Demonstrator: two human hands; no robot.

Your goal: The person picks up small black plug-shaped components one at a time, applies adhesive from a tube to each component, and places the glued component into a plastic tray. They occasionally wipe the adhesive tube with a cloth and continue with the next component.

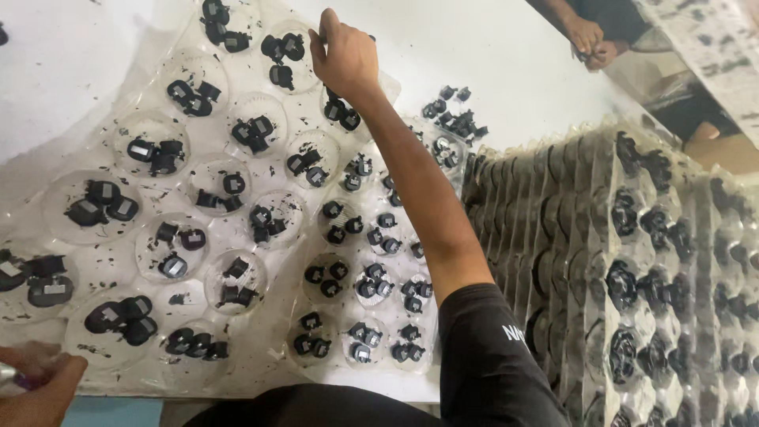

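Observation:
My right hand (pixel 344 57) reaches far across a clear plastic blister tray (pixel 237 170) whose round pockets each hold two or three small black plastic parts (pixel 253 133). Its fingers curl down at the tray's far edge, beside a pocket of parts (pixel 283 57); the back of the hand hides what they touch. My left hand (pixel 35 387) sits at the bottom left corner, closed around a small silvery object (pixel 8 375). A second, smaller clear tray (pixel 368 277) with black parts lies under my right forearm.
A thick stack of clear trays (pixel 632 261) loaded with black parts fills the right side. Several loose black parts (pixel 452 115) lie on the white table (pixel 506 55). Another person's hands (pixel 591 39) work at the top right.

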